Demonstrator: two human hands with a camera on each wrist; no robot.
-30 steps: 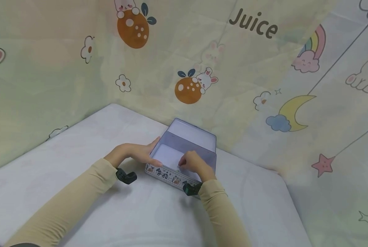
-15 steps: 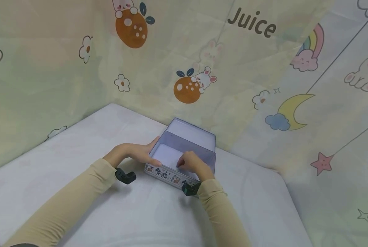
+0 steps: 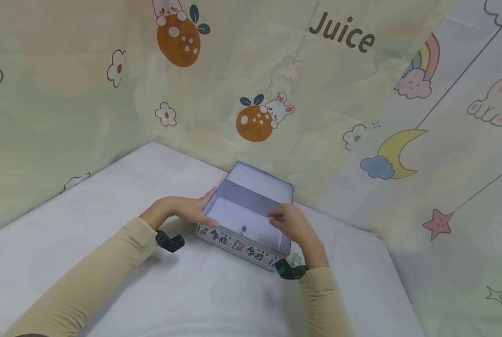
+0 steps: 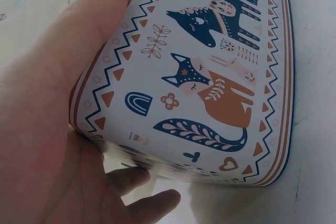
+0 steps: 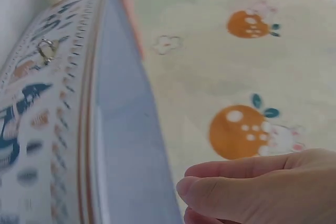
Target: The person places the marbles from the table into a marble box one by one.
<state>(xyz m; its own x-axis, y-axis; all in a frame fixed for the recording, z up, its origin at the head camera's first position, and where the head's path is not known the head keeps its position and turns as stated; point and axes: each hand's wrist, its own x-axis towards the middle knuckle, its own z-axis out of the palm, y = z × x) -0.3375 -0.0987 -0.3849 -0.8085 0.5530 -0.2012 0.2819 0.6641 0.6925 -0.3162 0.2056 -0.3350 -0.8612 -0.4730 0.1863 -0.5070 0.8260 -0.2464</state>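
A tin box (image 3: 251,250) printed with foxes and other animals stands on the white table, its hinged lid (image 3: 263,180) tipped back. My left hand (image 3: 187,209) grips its left side, thumb over the front rim; the left wrist view shows that thumb (image 4: 100,14) and fingertips past the corner. Inside, close behind the front rim, sits a small dark bluish round thing (image 3: 244,229). My right hand (image 3: 294,227) hovers over the right part of the box with bent fingers and nothing visible between them. A metal clasp (image 5: 47,51) shows on the front face in the right wrist view.
The white table (image 3: 192,290) ends close behind the lid, where a cloth backdrop (image 3: 217,84) with oranges, rabbits and flowers hangs. Both wrists carry black camera mounts (image 3: 169,241), the right one near the box's front right corner.
My right hand has lifted from the middle front of the box and moved right, uncovering the small round thing there. The left hand keeps its grip on the box.
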